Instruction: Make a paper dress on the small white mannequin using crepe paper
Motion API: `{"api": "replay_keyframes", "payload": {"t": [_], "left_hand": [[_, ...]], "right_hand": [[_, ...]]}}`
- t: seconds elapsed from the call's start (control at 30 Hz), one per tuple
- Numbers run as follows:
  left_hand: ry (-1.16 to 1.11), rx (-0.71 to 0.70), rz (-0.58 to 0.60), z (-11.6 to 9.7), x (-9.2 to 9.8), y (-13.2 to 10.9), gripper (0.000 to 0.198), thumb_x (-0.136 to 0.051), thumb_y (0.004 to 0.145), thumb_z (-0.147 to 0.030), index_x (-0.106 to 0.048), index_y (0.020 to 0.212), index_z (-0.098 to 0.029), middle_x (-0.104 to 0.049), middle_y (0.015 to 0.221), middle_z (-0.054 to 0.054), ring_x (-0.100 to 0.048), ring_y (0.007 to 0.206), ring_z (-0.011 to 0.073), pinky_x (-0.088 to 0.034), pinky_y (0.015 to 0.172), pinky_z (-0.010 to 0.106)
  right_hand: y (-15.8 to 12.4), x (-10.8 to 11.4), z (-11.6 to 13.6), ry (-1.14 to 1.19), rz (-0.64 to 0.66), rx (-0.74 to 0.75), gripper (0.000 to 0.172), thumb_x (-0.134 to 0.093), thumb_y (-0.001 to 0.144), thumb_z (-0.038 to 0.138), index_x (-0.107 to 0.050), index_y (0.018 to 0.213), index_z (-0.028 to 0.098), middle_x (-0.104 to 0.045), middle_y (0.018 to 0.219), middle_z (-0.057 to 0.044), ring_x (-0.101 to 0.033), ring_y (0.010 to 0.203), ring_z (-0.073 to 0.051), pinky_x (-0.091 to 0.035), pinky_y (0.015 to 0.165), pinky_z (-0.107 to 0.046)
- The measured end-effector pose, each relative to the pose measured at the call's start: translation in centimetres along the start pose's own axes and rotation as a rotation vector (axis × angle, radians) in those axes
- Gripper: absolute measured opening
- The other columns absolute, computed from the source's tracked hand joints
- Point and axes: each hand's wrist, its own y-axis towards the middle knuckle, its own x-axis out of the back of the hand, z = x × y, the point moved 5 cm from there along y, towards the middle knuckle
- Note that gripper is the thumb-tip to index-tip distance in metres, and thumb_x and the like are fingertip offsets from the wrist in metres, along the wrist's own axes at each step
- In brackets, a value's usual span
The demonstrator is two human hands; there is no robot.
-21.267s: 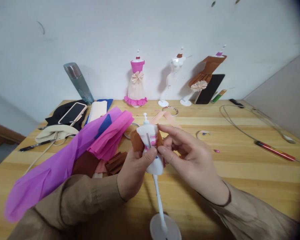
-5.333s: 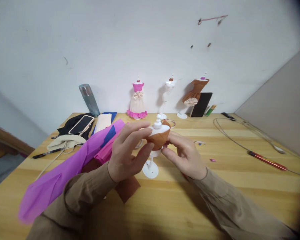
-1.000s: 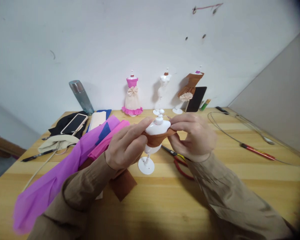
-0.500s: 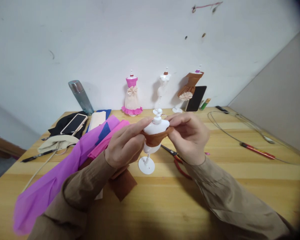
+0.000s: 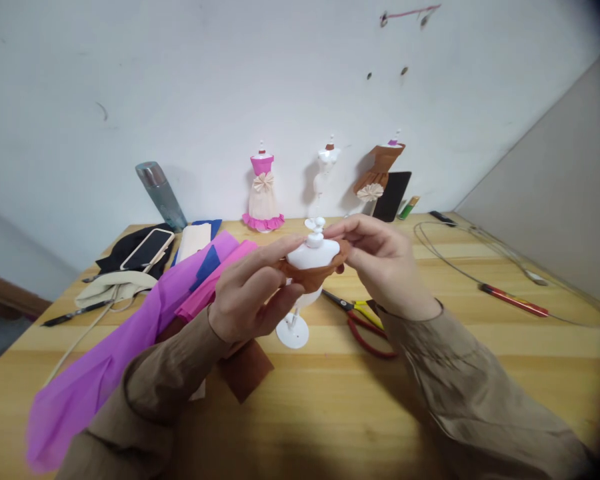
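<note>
A small white doll mannequin (image 5: 312, 255) on a round base stands on the table between my hands. A strip of brown crepe paper (image 5: 310, 277) wraps around its chest below the shoulders. My left hand (image 5: 253, 287) is closed on the strip's left side, its fingertips against the mannequin. On the opposite side my right hand (image 5: 387, 263) pinches the strip near the back of the shoulder. The strip's ends are hidden by my fingers. Scissors (image 5: 367, 320) with red and yellow handles lie behind my right wrist. A brown paper piece (image 5: 247, 370) rests below my left hand.
Purple crepe paper (image 5: 130, 340) stretches along the left, near a phone (image 5: 147, 249) and a bottle (image 5: 161, 193). Dressed mannequins (image 5: 263, 193) and a bare one (image 5: 325, 170) line the wall. A cable (image 5: 430, 257) and a red tool (image 5: 514, 300) lie at right.
My right hand has shifted its grip slightly and turned, drawing the brown paper back around the shoulder. More of the scissors shows. My left hand's lower fingers have moved slightly along the strip.
</note>
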Motion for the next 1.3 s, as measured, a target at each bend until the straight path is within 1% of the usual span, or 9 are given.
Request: {"api": "replay_keyframes", "payload": {"t": [0.17,0.3,0.47,0.67,0.77,0.9,1.07,1.2,1.3], "left_hand": [[0.003,0.036,-0.009,-0.1,0.3,0.3,0.011,-0.064,0.088,-0.012,-0.056,0.084,-0.018,-0.072,0.124,0.015,-0.071,0.11,0.0228,-0.063,0.087,0.036],[-0.041,0.109,-0.02,0.1,0.3,0.4,0.011,-0.067,0.087,-0.012,-0.058,0.085,-0.018,-0.074,0.12,0.015,-0.072,0.107,0.0236,-0.063,0.087,0.038],[-0.106,0.224,-0.084,0.7,0.0,0.3,0.014,-0.069,0.087,-0.015,-0.057,0.08,-0.019,-0.076,0.114,0.013,-0.074,0.103,0.0227,-0.064,0.083,0.038],[-0.132,0.23,-0.081,0.8,-0.3,0.4,0.017,-0.07,0.085,-0.01,-0.057,0.078,-0.019,-0.076,0.113,0.012,-0.074,0.101,0.0211,-0.064,0.083,0.037],[-0.136,0.211,-0.065,0.8,-0.2,0.4,0.016,-0.069,0.085,-0.01,-0.057,0.079,-0.019,-0.076,0.114,0.011,-0.073,0.102,0.0211,-0.063,0.084,0.037],[-0.154,0.267,-0.09,1.2,-0.2,0.2,0.016,-0.07,0.086,-0.013,-0.057,0.077,-0.019,-0.076,0.113,0.012,-0.073,0.104,0.0222,-0.062,0.087,0.039],[-0.278,0.358,-0.077,1.6,-0.4,-0.5,0.011,-0.064,0.093,-0.026,-0.058,0.086,-0.021,-0.074,0.12,0.014,-0.071,0.111,0.0252,-0.061,0.092,0.044],[-0.397,0.41,-0.055,2.4,-0.2,-0.9,0.013,-0.056,0.097,-0.025,-0.058,0.109,-0.02,-0.069,0.13,0.017,-0.067,0.12,0.028,-0.06,0.096,0.047],[-0.403,0.317,0.036,3.2,-0.3,-0.5,0.022,-0.054,0.096,-0.018,-0.06,0.116,-0.019,-0.066,0.134,0.017,-0.063,0.126,0.0283,-0.058,0.099,0.047]], "right_hand": [[0.0,0.1,-0.2,0.19,0.034,-0.224,0.019,-0.074,0.079,0.035,-0.07,0.082,0.017,-0.063,0.059,0.0,-0.055,0.046,-0.011,-0.042,0.042,-0.024],[-0.3,-0.4,0.0,0.226,0.051,-0.278,0.026,-0.082,0.072,0.038,-0.069,0.082,0.018,-0.061,0.06,0.003,-0.049,0.043,-0.008,-0.035,0.039,-0.022],[-0.4,-1.1,-0.6,0.333,0.089,-0.367,0.023,-0.08,0.073,0.033,-0.064,0.081,0.02,-0.053,0.055,0.006,-0.04,0.043,-0.006,-0.031,0.04,-0.021],[-0.3,-2.0,-1.3,0.459,0.086,-0.43,0.024,-0.081,0.071,0.034,-0.064,0.08,0.018,-0.051,0.054,0.006,-0.036,0.044,-0.006,-0.029,0.04,-0.02],[-0.1,-1.9,-1.4,0.378,0.037,-0.389,0.024,-0.08,0.071,0.035,-0.065,0.08,0.018,-0.054,0.058,0.005,-0.037,0.044,-0.006,-0.027,0.039,-0.02],[0.2,-0.4,-0.4,0.144,-0.089,-0.19,0.02,-0.079,0.075,0.035,-0.066,0.081,0.02,-0.06,0.067,0.003,-0.043,0.047,-0.007,-0.031,0.04,-0.021],[-0.3,-0.3,2.0,-0.085,-0.026,0.033,0.016,-0.072,0.085,0.037,-0.073,0.087,0.022,-0.069,0.077,-0.002,-0.057,0.059,-0.012,-0.046,0.049,-0.024],[-0.5,-0.5,2.2,-0.145,-0.024,0.067,0.009,-0.075,0.083,0.031,-0.074,0.083,0.022,-0.072,0.074,-0.001,-0.062,0.061,-0.013,-0.052,0.051,-0.024],[-0.4,-0.2,1.8,-0.116,-0.034,0.075,0.007,-0.073,0.085,0.028,-0.075,0.084,0.022,-0.073,0.076,-0.001,-0.063,0.061,-0.012,-0.053,0.053,-0.024]]}}
